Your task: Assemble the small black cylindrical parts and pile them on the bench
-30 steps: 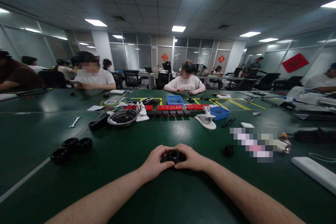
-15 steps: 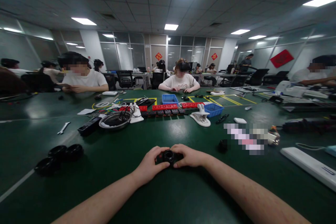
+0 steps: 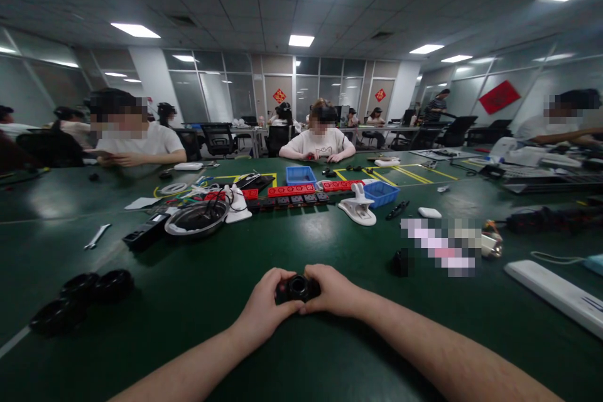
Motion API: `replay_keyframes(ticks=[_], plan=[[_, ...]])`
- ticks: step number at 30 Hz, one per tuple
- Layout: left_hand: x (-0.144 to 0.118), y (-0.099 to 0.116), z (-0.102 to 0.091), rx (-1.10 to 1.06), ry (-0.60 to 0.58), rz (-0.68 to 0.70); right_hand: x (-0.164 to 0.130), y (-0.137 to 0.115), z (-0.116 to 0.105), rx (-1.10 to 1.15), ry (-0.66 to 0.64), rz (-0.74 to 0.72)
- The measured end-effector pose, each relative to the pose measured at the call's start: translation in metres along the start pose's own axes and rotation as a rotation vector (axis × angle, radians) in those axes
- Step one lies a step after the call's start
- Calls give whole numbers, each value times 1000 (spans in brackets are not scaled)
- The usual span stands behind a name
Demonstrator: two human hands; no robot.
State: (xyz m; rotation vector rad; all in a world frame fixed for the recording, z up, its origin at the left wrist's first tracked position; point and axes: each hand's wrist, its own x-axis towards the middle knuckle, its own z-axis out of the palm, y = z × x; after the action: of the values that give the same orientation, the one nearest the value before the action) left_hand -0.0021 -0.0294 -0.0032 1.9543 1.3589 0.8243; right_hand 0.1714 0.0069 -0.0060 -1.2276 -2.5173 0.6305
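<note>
A small black part with a round, ring-shaped opening (image 3: 298, 289) sits between my hands just above the green table. My left hand (image 3: 269, 299) closes around its left side, thumb at the lower edge and fingers at the top. On the other side, my right hand (image 3: 332, 290) grips it in the same way, and the two thumb tips nearly meet below the ring. A bit of red shows near the left fingers. The part's underside and far side are hidden.
Black rings (image 3: 113, 286) lie at left, near a wrench (image 3: 97, 236). A metal bowl (image 3: 195, 230), red power strips (image 3: 292, 190), a blue bin (image 3: 380, 195) and a white clip base (image 3: 358, 212) stand ahead. A long white case (image 3: 556, 294) lies right. People sit across.
The whole view has shifted a little, moving the table items leftward. My right fingers have drawn closer around the black part, which both hands still hold.
</note>
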Motion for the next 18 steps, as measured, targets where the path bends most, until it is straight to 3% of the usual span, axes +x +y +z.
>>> replay_keyframes(ticks=[5, 9, 14, 18], plan=[[0, -3, 5, -9, 94, -12, 0, -15, 11, -270, 118, 76], [0, -3, 1, -18, 53, 26, -2, -15, 7, -234, 141, -1], [-2, 2, -6, -27, -90, 120, -2, -2, -11, 59, -71, -247], [-5, 5, -9, -12, -113, 146, 1, 5, -23, 219, -246, -336]])
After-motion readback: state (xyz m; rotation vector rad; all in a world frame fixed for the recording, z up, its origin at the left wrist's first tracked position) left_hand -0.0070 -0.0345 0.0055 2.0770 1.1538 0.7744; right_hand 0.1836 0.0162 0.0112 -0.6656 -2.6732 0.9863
